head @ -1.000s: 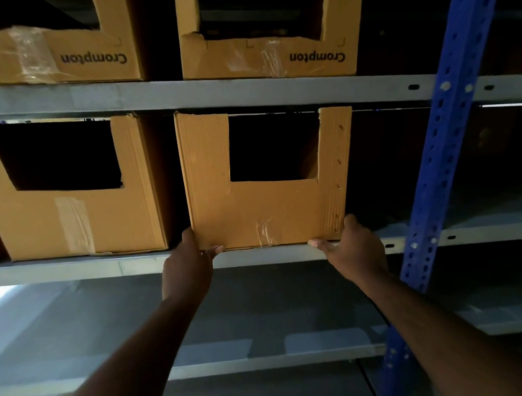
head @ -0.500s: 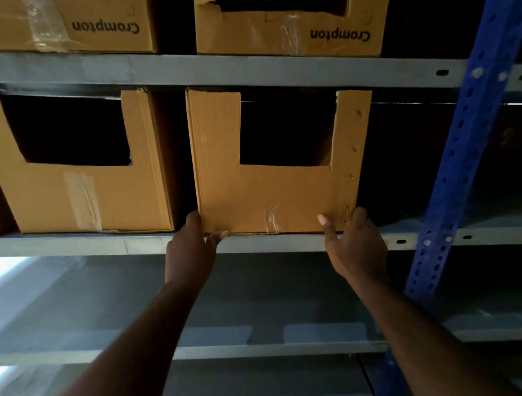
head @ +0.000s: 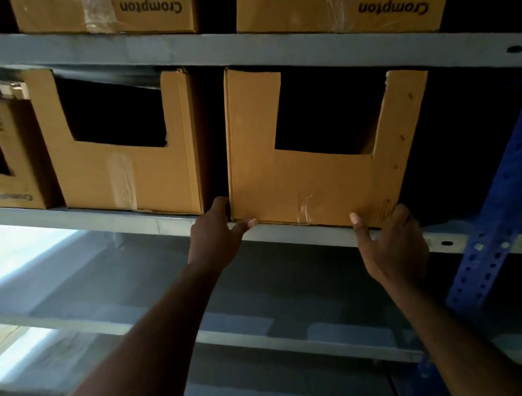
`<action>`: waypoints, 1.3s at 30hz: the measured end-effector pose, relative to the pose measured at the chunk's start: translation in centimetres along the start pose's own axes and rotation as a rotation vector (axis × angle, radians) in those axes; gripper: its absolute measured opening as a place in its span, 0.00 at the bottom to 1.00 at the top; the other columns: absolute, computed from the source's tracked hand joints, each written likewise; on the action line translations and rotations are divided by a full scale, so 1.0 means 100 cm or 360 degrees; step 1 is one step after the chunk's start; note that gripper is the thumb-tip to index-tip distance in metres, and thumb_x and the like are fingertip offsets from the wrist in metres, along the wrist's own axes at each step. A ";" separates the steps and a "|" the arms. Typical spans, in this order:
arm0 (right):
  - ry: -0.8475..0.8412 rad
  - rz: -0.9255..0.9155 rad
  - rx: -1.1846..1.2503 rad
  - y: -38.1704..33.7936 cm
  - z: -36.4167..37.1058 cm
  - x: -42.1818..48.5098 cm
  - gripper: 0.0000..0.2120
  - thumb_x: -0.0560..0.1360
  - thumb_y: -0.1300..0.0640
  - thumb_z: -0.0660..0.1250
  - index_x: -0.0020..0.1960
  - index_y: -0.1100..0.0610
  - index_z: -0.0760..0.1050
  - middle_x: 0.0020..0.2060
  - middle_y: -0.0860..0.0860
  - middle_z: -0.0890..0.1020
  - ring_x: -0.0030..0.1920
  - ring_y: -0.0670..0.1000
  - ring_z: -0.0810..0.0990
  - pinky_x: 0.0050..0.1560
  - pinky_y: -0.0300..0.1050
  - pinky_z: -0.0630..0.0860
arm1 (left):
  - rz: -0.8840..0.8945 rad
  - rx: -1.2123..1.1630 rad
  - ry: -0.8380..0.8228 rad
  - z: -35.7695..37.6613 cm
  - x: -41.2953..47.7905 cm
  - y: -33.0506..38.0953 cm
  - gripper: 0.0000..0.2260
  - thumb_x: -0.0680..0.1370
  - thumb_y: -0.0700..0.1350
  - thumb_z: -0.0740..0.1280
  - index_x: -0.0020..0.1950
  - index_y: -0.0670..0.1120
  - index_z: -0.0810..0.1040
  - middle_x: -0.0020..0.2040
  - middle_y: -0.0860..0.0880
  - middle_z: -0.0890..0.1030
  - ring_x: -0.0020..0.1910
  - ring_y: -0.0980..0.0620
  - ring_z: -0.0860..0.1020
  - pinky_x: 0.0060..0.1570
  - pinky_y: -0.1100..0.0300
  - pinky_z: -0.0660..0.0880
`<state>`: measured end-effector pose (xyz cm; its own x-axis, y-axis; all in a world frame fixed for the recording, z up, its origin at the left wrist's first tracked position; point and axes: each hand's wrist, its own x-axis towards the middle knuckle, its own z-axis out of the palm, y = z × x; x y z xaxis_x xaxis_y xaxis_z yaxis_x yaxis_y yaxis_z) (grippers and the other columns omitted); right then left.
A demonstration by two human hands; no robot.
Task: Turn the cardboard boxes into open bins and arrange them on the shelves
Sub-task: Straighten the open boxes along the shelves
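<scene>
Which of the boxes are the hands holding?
The rightmost box on the middle shelf, beside the blue post. The left hand and right hand grip its bottom corners; nobody touches the other boxes.

Both bare arms stretch upward, the left from 7 o'clock, the right from 5 o'clock. The left grip [head: 214, 236] pinches the cardboard box [head: 315, 187] at its 7 o'clock corner, thumb across the front. The right grip [head: 394, 246] clasps the 5 o'clock corner, thumb pointing to 12 o'clock.

Two bare forearms [head: 157, 331] in front of me, long and lean, no fabric anywhere along them. The left hand [head: 214, 237] and right hand [head: 396, 249] are bare too. Short-trimmed nails [head: 251, 222] catch the light on both thumbs.
</scene>
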<state>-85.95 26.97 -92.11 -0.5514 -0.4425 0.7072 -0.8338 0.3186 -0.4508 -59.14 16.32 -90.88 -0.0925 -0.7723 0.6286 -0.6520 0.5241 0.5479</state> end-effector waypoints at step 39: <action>-0.0138 -0.0944 -0.0194 -0.418 0.052 -0.068 0.24 0.71 0.55 0.76 0.63 0.55 0.72 0.58 0.53 0.77 0.60 0.56 0.75 0.64 0.55 0.69 | -0.0134 -0.0660 -0.0036 -0.205 0.090 -0.240 0.34 0.75 0.50 0.74 0.76 0.42 0.63 0.70 0.43 0.71 0.68 0.44 0.72 0.64 0.49 0.73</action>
<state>-47.44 12.26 -80.91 0.0015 -0.6389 0.7693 -0.9933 0.0882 0.0752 -28.91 4.16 -87.09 -0.0711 -0.8238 0.5624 -0.3004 0.5553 0.7755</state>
